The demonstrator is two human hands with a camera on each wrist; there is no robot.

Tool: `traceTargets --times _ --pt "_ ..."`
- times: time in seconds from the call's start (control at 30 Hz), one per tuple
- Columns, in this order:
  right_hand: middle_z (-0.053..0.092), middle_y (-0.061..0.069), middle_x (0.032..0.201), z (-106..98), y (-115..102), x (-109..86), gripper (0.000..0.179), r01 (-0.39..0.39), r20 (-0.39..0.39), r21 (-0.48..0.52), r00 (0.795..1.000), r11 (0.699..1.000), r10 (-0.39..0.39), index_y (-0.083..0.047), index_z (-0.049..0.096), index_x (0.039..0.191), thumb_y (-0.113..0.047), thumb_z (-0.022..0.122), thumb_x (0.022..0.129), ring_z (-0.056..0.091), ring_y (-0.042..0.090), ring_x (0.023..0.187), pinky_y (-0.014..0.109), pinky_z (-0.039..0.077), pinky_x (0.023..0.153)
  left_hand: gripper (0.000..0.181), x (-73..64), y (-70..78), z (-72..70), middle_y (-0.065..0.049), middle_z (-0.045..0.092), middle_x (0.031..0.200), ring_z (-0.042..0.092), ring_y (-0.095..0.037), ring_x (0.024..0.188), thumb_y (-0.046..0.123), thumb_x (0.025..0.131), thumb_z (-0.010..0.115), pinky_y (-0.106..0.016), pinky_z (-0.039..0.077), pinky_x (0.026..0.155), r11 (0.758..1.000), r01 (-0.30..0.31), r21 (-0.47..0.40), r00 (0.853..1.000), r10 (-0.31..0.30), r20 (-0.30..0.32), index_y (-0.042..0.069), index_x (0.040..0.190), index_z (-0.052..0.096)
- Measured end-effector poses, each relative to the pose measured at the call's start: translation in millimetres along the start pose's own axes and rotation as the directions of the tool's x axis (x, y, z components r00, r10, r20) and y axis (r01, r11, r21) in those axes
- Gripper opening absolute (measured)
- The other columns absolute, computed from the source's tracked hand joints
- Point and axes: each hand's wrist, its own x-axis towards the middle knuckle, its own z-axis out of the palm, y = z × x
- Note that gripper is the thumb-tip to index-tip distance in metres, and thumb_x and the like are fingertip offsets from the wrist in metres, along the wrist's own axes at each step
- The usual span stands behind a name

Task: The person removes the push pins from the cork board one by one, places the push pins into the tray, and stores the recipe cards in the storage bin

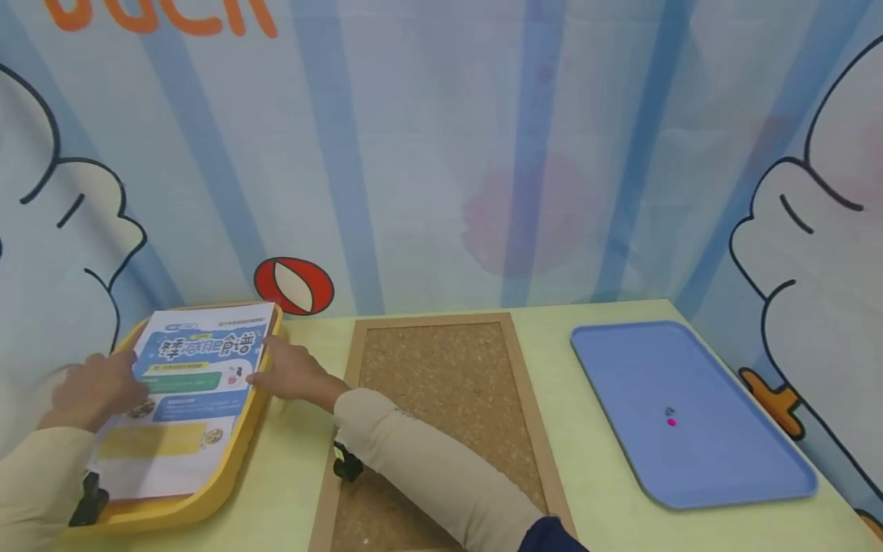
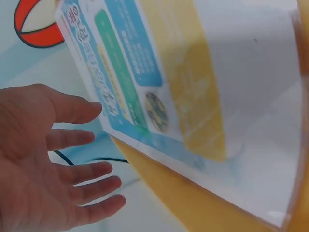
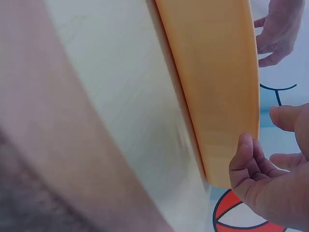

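Note:
A stack of printed sheets (image 1: 189, 383) with blue, green and yellow blocks lies in a yellow tray (image 1: 221, 491) at the left of the table. The top sheet (image 2: 188, 96) looks glossy in the left wrist view. My left hand (image 1: 100, 391) is at the stack's left side; in the left wrist view its fingers (image 2: 91, 193) are spread, with a gap before the sheet's edge. On the opposite side, my right hand (image 1: 297, 369) is by the sheets' right edge and the tray's rim, its fingers (image 3: 241, 154) loosely bent and the thumb apart.
A cork board (image 1: 441, 383) in a wooden frame lies mid-table, under my right forearm. Farther right is a blue tray (image 1: 697, 460) holding a small pink piece (image 1: 672, 422) and a small grey piece (image 1: 669, 412). A printed curtain (image 1: 441, 153) stands behind the table.

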Motion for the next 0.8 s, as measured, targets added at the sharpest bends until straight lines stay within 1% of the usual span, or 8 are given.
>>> traceTargets --times 0.07,0.13,0.23,0.37,0.43,0.6,0.67,0.8 --pt "0.063 -0.007 0.133 -2.8 5.0 -2.6 0.065 -0.009 0.005 0.028 1.0 1.0 0.009 -0.022 0.042 0.15 -0.037 0.069 0.093 0.063 0.007 0.101 0.024 0.052 0.083 0.06 -1.4 5.0 -2.5 -0.037 0.049 0.104 0.05 -0.047 0.09 0.01 0.085 0.066 -0.059 0.047 0.08 0.999 -0.033 0.016 0.999 0.033 -0.02 -0.015 0.131 0.037" --pt "0.068 -0.006 0.119 -6.3 10.3 -7.2 0.063 -0.017 0.016 0.079 1.0 0.997 0.016 -0.021 0.044 0.149 -0.036 0.069 0.093 0.061 0.007 0.087 0.024 0.051 0.075 0.057 -3.6 10.3 -4.2 -0.037 0.051 0.103 0.051 -0.047 0.087 0.009 0.085 0.064 -0.058 0.047 0.075 0.995 -0.095 0.03 0.995 0.096 -0.036 -0.015 0.131 0.039" --pt "0.068 -0.002 0.097 -15.0 18.0 -17.0 0.06 -0.039 0.037 0.196 0.999 0.98 0.032 -0.019 0.046 0.147 -0.033 0.07 0.093 0.063 0.011 0.077 0.025 0.05 0.065 0.052 -10.1 21.0 -4.5 -0.04 0.049 0.111 0.05 -0.054 0.093 0.009 0.088 0.06 -0.065 0.046 0.077 0.975 -0.211 0.067 0.974 0.216 -0.076 -0.014 0.132 0.044" --pt "0.068 0.001 0.09 -30.0 28.8 -29.9 0.056 -0.039 0.045 0.347 0.999 0.937 0.025 -0.015 0.05 0.144 -0.027 0.07 0.094 0.07 0.02 0.085 0.023 0.053 0.062 0.048 -24.5 41.5 -2.6 -0.042 0.042 0.128 0.041 -0.061 0.116 0.01 0.091 0.057 -0.075 0.039 0.094 0.93 -0.336 0.146 0.921 0.357 -0.157 -0.011 0.133 0.049" --pt "0.069 0.003 0.093 -37.3 34.6 -36.5 0.053 -0.027 0.039 0.393 0.999 0.919 0.013 -0.013 0.052 0.143 -0.026 0.069 0.095 0.072 0.023 0.089 0.023 0.055 0.064 0.046 -34.0 53.0 -1.0 -0.042 0.04 0.134 0.037 -0.062 0.124 0.01 0.092 0.058 -0.076 0.034 0.101 0.909 -0.375 0.181 0.885 0.409 -0.224 -0.009 0.133 0.052" --pt "0.068 0.006 0.099 -51.1 46.9 -56.8 0.048 0.001 0.013 0.458 1.0 0.889 -0.008 -0.008 0.054 0.14 -0.024 0.067 0.096 0.071 0.025 0.094 0.028 0.059 0.073 0.049 -63.1 77.5 1.1 -0.042 0.029 0.146 0.026 -0.063 0.134 0.009 0.087 0.064 -0.078 0.024 0.107 0.888 -0.406 0.216 0.801 0.459 -0.385 -0.004 0.133 0.054" --pt "0.067 0.005 0.104 -56.3 52.8 -67.2 0.047 0.019 -0.011 0.431 1.0 0.902 -0.015 -0.009 0.055 0.139 -0.026 0.066 0.097 0.069 0.021 0.097 0.027 0.057 0.077 0.05 -74.0 88.0 1.8 -0.041 0.027 0.147 0.025 -0.062 0.135 0.01 0.087 0.065 -0.079 0.022 0.107 0.887 -0.407 0.217 0.784 0.461 -0.415 -0.003 0.133 0.053" --pt "0.065 0.005 0.114 -70.6 68.1 -89.3 0.045 0.049 -0.079 0.36 0.997 0.932 -0.022 -0.009 0.055 0.139 -0.029 0.062 0.099 0.062 0.016 0.105 0.027 0.054 0.082 0.053 -91.8 113.5 6.1 -0.039 0.025 0.151 0.022 -0.06 0.138 0.013 0.086 0.068 -0.078 0.02 0.108 0.88 -0.436 0.187 0.771 0.473 -0.428 0.001 0.135 0.053"
